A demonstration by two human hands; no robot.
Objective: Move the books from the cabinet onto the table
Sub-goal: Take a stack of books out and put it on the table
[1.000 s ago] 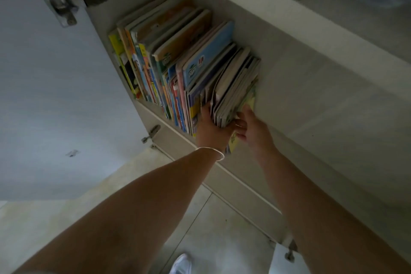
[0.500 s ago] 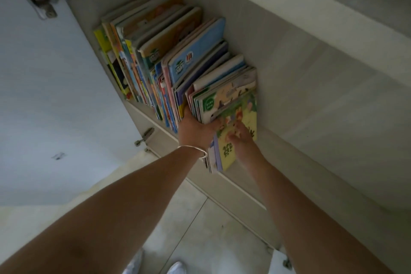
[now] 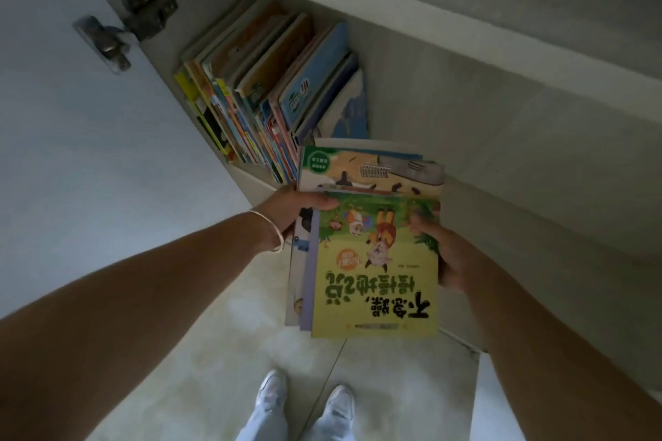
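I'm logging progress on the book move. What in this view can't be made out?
- Number of books in the held stack: top cover hides the rest.
- Table: outside the head view.
- Shelf books: titles too small and dim.
- Left hand fingers: under the stack.

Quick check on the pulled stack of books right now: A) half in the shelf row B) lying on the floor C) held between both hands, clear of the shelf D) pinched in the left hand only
C: the stack of books is gripped by the left hand and the right hand out in front of the cabinet shelf, above the floor.
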